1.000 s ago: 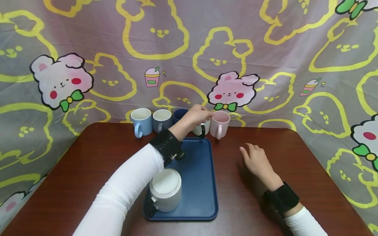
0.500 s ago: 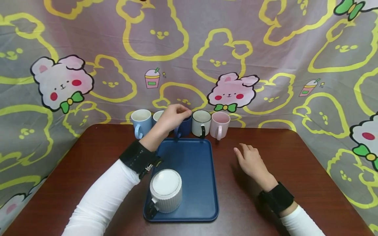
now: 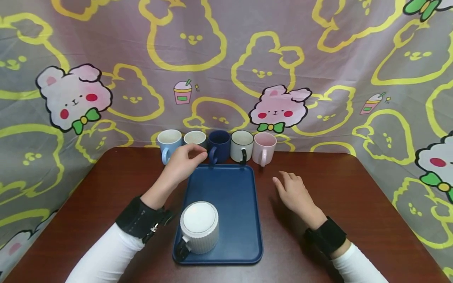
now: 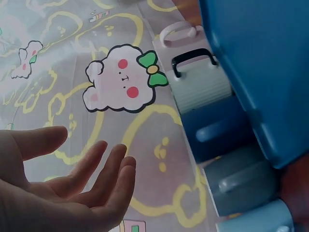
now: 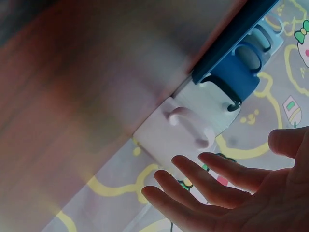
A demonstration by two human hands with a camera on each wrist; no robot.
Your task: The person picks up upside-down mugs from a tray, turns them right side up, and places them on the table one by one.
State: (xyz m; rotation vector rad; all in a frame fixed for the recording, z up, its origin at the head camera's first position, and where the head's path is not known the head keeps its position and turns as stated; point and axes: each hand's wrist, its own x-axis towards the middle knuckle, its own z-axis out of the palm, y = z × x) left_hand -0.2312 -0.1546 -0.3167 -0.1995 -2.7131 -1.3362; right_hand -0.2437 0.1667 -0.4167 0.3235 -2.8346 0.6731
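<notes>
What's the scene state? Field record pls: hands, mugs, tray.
left hand: open, holds nothing, in front of grey mug
right hand: open, over table, right of tray
mug row: light blue, grey, navy, white, pink, behind tray
on tray: ribbed white mug, near-left corner

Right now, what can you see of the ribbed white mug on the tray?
The ribbed white mug stands upside down in the near left corner of the blue tray, flat base up. It looks ceramic, off-white, with vertical ribs round its wall. A dark handle shows at its lower left, toward the tray's rim. Nothing touches it but the tray; the left hand is up by the row of mugs, and the right hand is over the table.
</notes>
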